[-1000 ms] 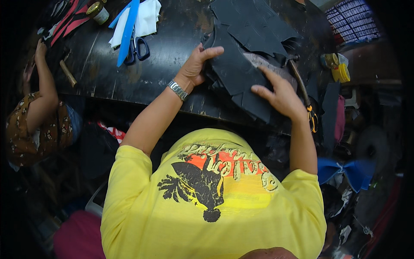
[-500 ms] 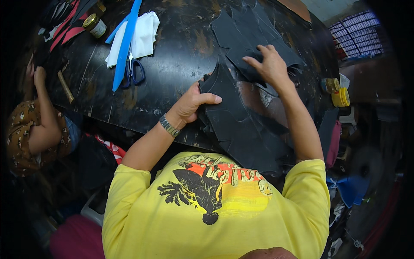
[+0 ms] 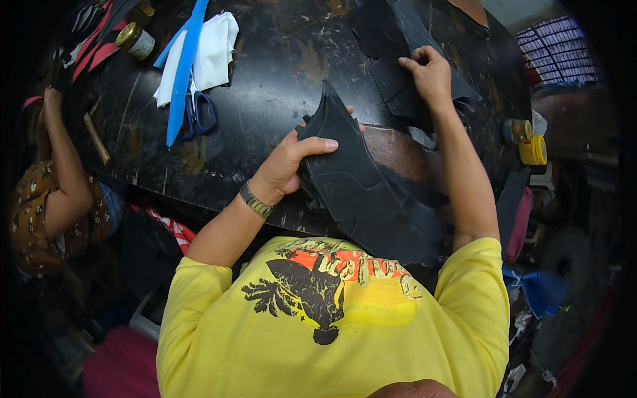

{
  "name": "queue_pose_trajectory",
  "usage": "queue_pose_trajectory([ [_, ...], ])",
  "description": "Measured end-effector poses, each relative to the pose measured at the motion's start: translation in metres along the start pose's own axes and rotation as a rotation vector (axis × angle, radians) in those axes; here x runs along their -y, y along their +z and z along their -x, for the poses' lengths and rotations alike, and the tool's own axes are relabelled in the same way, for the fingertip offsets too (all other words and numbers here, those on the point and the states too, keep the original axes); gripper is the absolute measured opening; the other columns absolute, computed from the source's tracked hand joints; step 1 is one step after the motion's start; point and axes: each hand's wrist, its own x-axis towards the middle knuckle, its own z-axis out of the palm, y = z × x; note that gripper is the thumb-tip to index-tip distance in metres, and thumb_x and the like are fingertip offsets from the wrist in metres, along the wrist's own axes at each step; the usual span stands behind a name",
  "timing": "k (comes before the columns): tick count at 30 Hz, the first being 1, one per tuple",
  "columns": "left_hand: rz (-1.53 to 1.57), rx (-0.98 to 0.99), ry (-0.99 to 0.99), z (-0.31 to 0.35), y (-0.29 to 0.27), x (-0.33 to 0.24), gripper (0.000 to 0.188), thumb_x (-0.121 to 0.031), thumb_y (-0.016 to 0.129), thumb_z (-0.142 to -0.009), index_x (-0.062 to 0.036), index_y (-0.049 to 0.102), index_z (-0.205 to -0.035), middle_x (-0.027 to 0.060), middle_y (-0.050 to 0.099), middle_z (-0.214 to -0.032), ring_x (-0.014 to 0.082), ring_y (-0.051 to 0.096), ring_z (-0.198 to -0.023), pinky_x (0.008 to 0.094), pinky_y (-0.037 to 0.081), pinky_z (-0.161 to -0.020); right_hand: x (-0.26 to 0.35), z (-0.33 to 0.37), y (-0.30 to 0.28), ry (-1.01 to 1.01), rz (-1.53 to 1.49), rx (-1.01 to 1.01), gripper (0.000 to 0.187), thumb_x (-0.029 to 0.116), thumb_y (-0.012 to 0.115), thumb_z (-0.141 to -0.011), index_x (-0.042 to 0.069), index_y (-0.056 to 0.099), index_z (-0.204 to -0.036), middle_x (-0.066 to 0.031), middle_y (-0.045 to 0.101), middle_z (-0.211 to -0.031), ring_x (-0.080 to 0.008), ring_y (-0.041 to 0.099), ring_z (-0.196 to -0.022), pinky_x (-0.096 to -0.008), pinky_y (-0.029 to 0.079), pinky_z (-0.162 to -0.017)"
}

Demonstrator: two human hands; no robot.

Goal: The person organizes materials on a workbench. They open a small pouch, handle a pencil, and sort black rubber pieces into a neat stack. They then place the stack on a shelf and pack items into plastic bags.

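My left hand (image 3: 290, 159) grips a stack of black cut pieces (image 3: 352, 166), thin and flat like leather. The thumb lies on top and fingertips show at the far edge. The stack tapers to a point away from me and its near end reaches my shirt. Farther off to the right, my right hand (image 3: 430, 71) is closed, thumb against fingers, at the edge of a second group of black sheets (image 3: 391, 79). A brown smooth patch (image 3: 398, 152) shows on the table between the two groups.
Blue strip (image 3: 182, 73), white cloth (image 3: 215, 56) and dark-handled scissors (image 3: 199, 116) lie left on the black table (image 3: 265, 79). A jar (image 3: 136, 41) stands beyond them. A yellow tub (image 3: 533, 150) is at the right edge. Another person's arm (image 3: 66, 152) is at far left.
My right hand has moved away from me and closed from spread fingers at the far sheets, which have shifted farther off. My left hand still holds its stack, now lifted and turned slightly.
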Motion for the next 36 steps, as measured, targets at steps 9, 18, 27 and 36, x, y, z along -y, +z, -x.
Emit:
queue_pose_trajectory([
  [9, 0.033, -0.029, 0.008, 0.0, 0.001, 0.002, 0.068, -0.008, 0.063, -0.082, -0.0009, 0.04, -0.145, 0.0232, 0.057, -0.134, 0.0301, 0.06, -0.121, 0.0424, 0.048, -0.105, -0.013, -0.013, -0.008, -0.027, 0.009, 0.118, 0.023, 0.016, 0.081, -0.077, 0.003, 0.072, -0.093, -0.0051, 0.07, -0.082, -0.0137, 0.062, -0.076, -0.0281, 0.049, -0.073],
  [18, 0.017, 0.017, 0.035, 0.001, 0.002, 0.001, 0.075, -0.01, 0.063, -0.081, -0.0028, 0.034, -0.15, 0.0228, 0.052, -0.14, 0.0307, 0.056, -0.126, 0.0426, 0.046, -0.108, -0.007, -0.011, 0.008, 0.011, 0.117, 0.247, 0.024, 0.023, 0.079, -0.076, 0.009, 0.073, -0.094, -0.0108, 0.073, -0.09, -0.0265, 0.069, -0.087, -0.0377, 0.052, -0.079],
  [27, 0.106, 0.089, 0.018, 0.002, -0.001, -0.001, 0.08, -0.014, 0.065, -0.083, -0.0047, 0.028, -0.153, 0.0213, 0.051, -0.141, 0.0292, 0.056, -0.126, 0.0424, 0.046, -0.108, 0.006, -0.002, 0.002, -0.023, -0.009, 0.262, 0.02, 0.014, 0.074, -0.077, 0.001, 0.067, -0.091, -0.012, 0.07, -0.085, -0.0238, 0.066, -0.08, -0.0349, 0.051, -0.075],
  [36, 0.068, 0.073, 0.012, 0.002, -0.001, -0.001, 0.077, -0.01, 0.066, -0.081, -0.0036, 0.032, -0.15, 0.0174, 0.057, -0.132, 0.027, 0.059, -0.121, 0.0409, 0.048, -0.105, 0.001, 0.002, 0.008, -0.004, -0.159, 0.324, 0.017, 0.009, 0.074, -0.077, -0.001, 0.066, -0.087, -0.0077, 0.066, -0.078, -0.0163, 0.06, -0.075, -0.03, 0.049, -0.072],
])
